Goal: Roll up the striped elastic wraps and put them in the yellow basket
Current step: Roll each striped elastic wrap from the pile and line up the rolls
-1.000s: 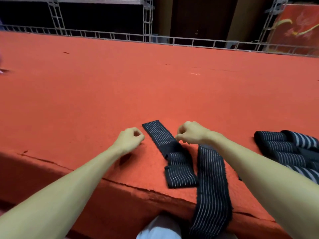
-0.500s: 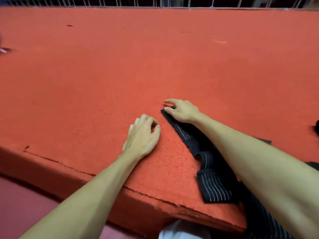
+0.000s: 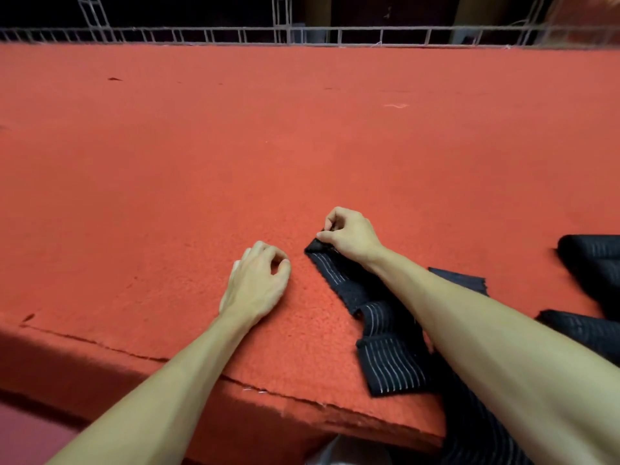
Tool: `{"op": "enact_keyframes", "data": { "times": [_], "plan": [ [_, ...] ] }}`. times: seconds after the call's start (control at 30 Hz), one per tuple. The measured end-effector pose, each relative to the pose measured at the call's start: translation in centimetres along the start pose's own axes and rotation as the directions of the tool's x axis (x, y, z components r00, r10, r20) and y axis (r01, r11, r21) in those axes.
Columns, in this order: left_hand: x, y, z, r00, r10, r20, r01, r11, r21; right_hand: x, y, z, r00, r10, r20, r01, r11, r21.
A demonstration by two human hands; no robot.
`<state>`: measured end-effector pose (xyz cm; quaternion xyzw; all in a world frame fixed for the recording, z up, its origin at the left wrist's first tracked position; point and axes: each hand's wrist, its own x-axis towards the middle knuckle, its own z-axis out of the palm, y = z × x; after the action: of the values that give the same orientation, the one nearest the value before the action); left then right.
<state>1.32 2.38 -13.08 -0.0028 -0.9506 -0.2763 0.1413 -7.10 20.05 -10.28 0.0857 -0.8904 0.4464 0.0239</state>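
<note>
A black elastic wrap with thin white stripes (image 3: 385,350) lies crumpled on the red carpeted platform (image 3: 235,162), running from the middle toward the front edge and hanging over it. My right hand (image 3: 349,234) pinches the wrap's far end, which is folded over into a small first turn. My left hand (image 3: 256,280) rests on the carpet just left of that end, fingers loosely curled, holding nothing. More striped wraps (image 3: 593,263) lie in a heap at the right edge. No yellow basket is in view.
The platform's front edge (image 3: 255,391) runs diagonally below my forearms, with a drop to a darker floor. A metal truss railing (image 3: 302,35) borders the far side of the carpet.
My right hand went from over the wrap's middle to its far end and has folded that end over. My left hand uncurled from a fist and settled on the carpet beside it.
</note>
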Motion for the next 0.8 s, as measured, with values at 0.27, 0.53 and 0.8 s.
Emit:
{"op": "enact_keyframes", "data": {
  "times": [0.27, 0.53, 0.8],
  "plan": [
    [-1.8, 1.2, -1.1, 0.983, 0.116, 0.144, -0.136, 0.98, 0.144, -6.4, -2.9, -7.7, 0.995, -0.098, -0.014, 0.099, 0.986, 0.133],
    [-4.1, 11.3, -5.0, 0.976, 0.065, 0.21, 0.105, 0.703, -0.703, -11.8, -7.4, -13.8, 0.986, -0.168, 0.005, 0.161, 0.955, 0.251],
    [-6.2, 18.3, -10.8, 0.913, 0.356, 0.201, -0.038, 0.563, -0.826, -17.5, -12.6, -20.6, 0.941, -0.338, 0.022, 0.315, 0.896, 0.313]
  ]
}}
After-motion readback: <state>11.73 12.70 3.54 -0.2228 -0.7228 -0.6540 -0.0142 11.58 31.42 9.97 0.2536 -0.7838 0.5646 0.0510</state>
